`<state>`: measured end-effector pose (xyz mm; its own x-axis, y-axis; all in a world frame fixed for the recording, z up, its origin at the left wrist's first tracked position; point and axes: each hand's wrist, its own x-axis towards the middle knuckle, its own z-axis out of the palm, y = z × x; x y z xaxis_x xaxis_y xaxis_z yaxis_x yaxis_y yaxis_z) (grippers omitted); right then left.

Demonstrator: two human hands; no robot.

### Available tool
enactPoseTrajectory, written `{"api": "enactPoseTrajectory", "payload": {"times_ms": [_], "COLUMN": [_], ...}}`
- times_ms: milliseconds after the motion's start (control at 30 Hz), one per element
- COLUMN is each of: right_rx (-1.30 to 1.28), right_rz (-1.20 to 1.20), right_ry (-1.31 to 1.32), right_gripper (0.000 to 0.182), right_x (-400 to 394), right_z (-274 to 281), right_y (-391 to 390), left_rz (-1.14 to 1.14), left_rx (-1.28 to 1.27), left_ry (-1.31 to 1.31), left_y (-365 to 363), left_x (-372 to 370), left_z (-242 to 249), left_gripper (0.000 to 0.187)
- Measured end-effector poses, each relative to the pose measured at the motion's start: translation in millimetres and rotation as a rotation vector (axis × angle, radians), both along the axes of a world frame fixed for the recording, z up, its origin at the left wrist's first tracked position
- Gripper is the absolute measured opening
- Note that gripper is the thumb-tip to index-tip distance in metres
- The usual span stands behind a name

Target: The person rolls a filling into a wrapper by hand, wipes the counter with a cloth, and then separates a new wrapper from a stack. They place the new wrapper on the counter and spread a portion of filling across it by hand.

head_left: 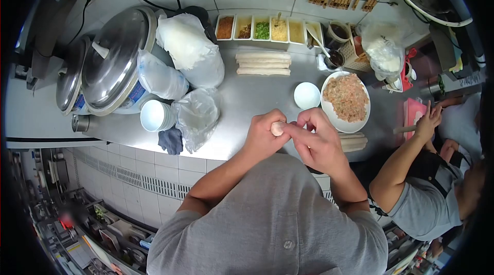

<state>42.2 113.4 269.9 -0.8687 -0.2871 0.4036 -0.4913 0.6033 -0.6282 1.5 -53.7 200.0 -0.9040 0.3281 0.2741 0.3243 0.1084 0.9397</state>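
Note:
My left hand (263,134) is curled around a small pale lump of dough (278,129) above the counter's front edge. Against the same lump, my right hand (320,141) presses with its thumb, the forefinger bent close to it. Just beyond the hands stands a small white bowl (307,95). Beside it, an oval white plate (329,120) bears a mound of pinkish minced filling (347,97). Several long pale rolls, possibly stacked wrappers (263,63), lie farther back, and more pale rolls (353,142) lie near my right forearm.
Lidded steel pots (116,54), plastic bags (198,115) and stacked white bowls (154,115) fill the left. Condiment trays (261,30) line the wall. A sauce cup (336,58) with a spoon stands behind the plate. At right, a co-worker (429,187) stands close by.

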Motion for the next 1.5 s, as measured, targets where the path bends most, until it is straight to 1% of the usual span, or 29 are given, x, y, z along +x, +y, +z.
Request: {"api": "enactPoseTrajectory", "payload": {"times_ms": [67, 167, 200, 267, 367, 467, 500, 567, 667, 800, 867, 1000, 1067, 1267, 1500], "right_rx": [0.064, 0.115, 0.112, 0.197, 0.254, 0.223, 0.223, 0.126, 0.157, 0.203, 0.270, 0.250, 0.171, 0.254, 0.179], "right_rz": [0.000, 0.006, 0.007, 0.012, 0.016, 0.065, 0.065, 0.079, 0.091, 0.060, 0.060, 0.122, 0.117, 0.090, 0.108], "right_ry": [0.031, 0.060, 0.057, 0.024, -0.029, -0.093, -0.094, -0.043, -0.085, -0.061, -0.042, -0.069, -0.056, -0.024, -0.046], "right_gripper": [0.045, 0.043, 0.043, 0.040, 0.039, 0.037, 0.037, 0.035, 0.034, 0.033, 0.031, 0.032, 0.035, 0.039, 0.038], "right_x": [2, 2, 3, 4, 5, 3, 2, -1, 0, 1, 1, -1, 0, 3, 3], "right_z": [-2, 0, 2, 8, 12, 17, 19, 21, 19, 15, 15, 17, 18, 13, 21], "right_y": [-2, -3, -3, -4, -4, 1, 4, 7, 4, 1, 1, 9, 10, -1, 2], "left_rz": [-0.026, -0.036, -0.042, -0.047, -0.093, -0.123, -0.128, -0.124, -0.131, -0.172, -0.184, -0.197, -0.188, -0.188, -0.204], "left_rx": [0.001, 0.019, 0.020, 0.020, -0.008, -0.026, -0.029, -0.032, 0.003, -0.025, -0.032, -0.026, -0.005, 0.017, 0.035], "left_ry": [0.011, -0.004, 0.014, 0.033, 0.037, 0.048, 0.041, 0.033, 0.011, 0.090, 0.127, 0.078, 0.039, 0.052, 0.035], "left_y": [1, 2, 2, 2, 3, 2, 2, 1, 1, 2, 2, 1, 0, -2, -5], "left_x": [0, 1, 0, 1, 2, 2, 2, 2, 2, 1, 1, 3, 4, 2, -1], "left_z": [0, -1, -2, -2, -4, -5, -3, -1, -2, -6, -9, -9, -8, -9, -2], "left_gripper": [0.021, 0.022, 0.022, 0.023, 0.021, 0.023, 0.023, 0.024, 0.025, 0.027, 0.028, 0.028, 0.029, 0.030, 0.029]}}
